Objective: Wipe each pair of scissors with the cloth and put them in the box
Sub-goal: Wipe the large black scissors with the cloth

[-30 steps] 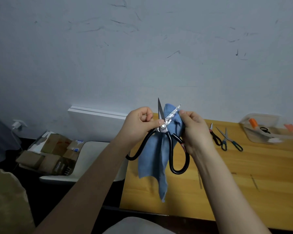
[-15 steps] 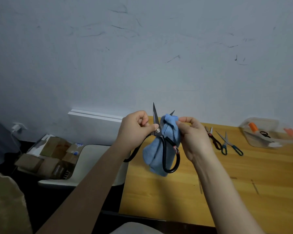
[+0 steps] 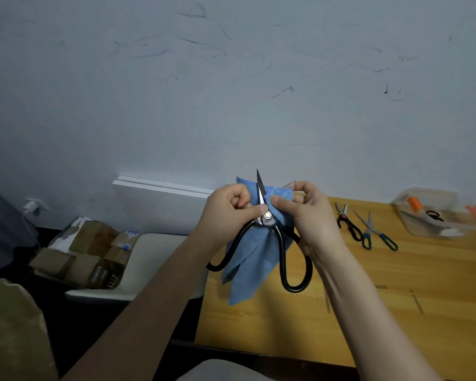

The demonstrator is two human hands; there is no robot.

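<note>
Now, scissors [image 3: 267, 215]: in the air over the table's [image 3: 396, 298] left edge; blades parted, one point bare and upright.
Cloth [image 3: 254, 254]: over the other blade, tail hanging loose.
Left hand [image 3: 228, 213]: you pinch at the pivot.
Right hand [image 3: 311, 215]: your thumb and curled fingers pinch cloth onto the blade.
Risk, cut: handles hang free; if the blades close, your thumb is between.
Risk, drop: small pinch, heavy handles; a slip may clear the table edge.
Box [image 3: 437, 192]: far right, well apart; red pair [image 3: 346, 221] and teal pair [image 3: 374, 232] lie between.

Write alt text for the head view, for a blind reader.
The left hand holds black-handled scissors near the pivot while the right hand pinches a blue cloth at the blades. Two smaller scissors and a clear box sit on the wooden table.
</note>
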